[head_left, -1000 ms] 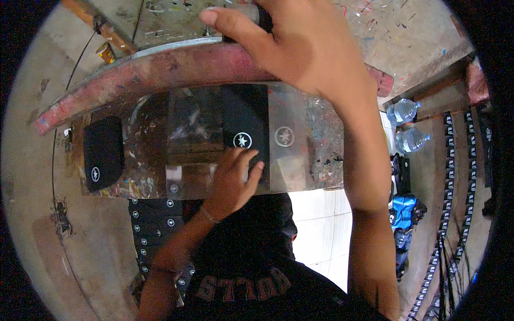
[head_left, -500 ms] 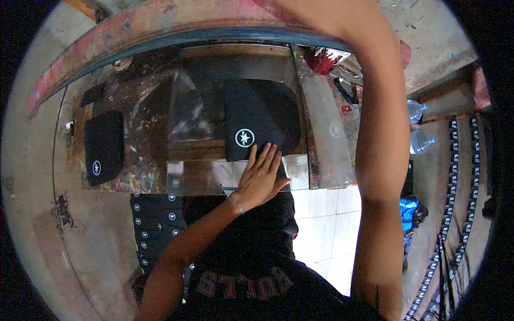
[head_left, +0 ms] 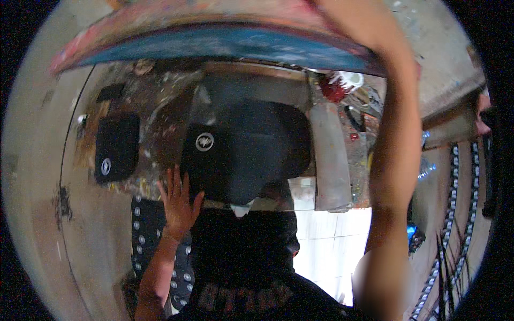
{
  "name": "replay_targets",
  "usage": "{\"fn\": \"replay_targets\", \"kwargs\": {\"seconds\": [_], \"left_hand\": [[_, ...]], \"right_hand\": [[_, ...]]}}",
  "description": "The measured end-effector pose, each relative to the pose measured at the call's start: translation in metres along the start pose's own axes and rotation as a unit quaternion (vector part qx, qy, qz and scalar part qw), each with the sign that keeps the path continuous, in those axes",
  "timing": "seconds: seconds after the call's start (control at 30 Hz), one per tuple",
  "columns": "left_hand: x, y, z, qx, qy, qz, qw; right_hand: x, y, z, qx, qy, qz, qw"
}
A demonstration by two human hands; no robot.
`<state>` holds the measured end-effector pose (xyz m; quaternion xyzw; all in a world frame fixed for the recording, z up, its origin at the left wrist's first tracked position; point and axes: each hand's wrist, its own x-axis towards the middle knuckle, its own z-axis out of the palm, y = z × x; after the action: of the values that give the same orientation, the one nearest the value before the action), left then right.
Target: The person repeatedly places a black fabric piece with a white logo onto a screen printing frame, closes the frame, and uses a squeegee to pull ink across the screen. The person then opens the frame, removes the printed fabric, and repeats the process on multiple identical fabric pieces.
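Note:
A black flat fabric piece (head_left: 214,166) with a round white star emblem lies on the worktable. My left hand (head_left: 180,200) is flat, fingers spread, at its lower left edge. Right of it, a dark blurred area (head_left: 278,136) continues; I cannot tell whether it is the same piece or another beneath. My right arm reaches far up, and my right hand (head_left: 356,24) is on a large paint-stained frame (head_left: 176,40) with a blue-grey underside, held tilted up above the table. Its fingers are partly out of view.
Another black piece with the same emblem (head_left: 116,147) lies at the table's left. A red container with white drips (head_left: 336,85) stands at the back right. Below left are several black emblem pieces (head_left: 138,224). Plastic bottles (head_left: 427,170) and patterned strips (head_left: 452,176) are at the far right.
My left hand has moved left, and the emblem piece has shifted left with it. The frame's blue-grey underside shows more now. My right hand stays at the frame.

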<state>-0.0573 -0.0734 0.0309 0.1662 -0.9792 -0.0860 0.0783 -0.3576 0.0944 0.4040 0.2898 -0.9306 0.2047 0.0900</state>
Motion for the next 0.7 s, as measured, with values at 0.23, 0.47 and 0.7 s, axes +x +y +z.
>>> {"fn": "replay_targets", "kwargs": {"seconds": [0.23,0.47,0.7], "left_hand": [[-0.034,0.015,0.006,-0.091,-0.043,0.067,0.993],[-0.062,0.01,0.008,-0.177,0.161,-0.206,0.949],[-0.074,0.051,0.03,-0.622,0.023,-0.459,0.634]], "right_hand": [[-0.006,-0.001,0.018,0.029,0.069,-0.066,0.995],[-0.008,0.006,0.02,0.039,0.076,-0.082,0.993],[0.024,0.037,0.018,0.042,0.06,-0.211,0.975]]}}
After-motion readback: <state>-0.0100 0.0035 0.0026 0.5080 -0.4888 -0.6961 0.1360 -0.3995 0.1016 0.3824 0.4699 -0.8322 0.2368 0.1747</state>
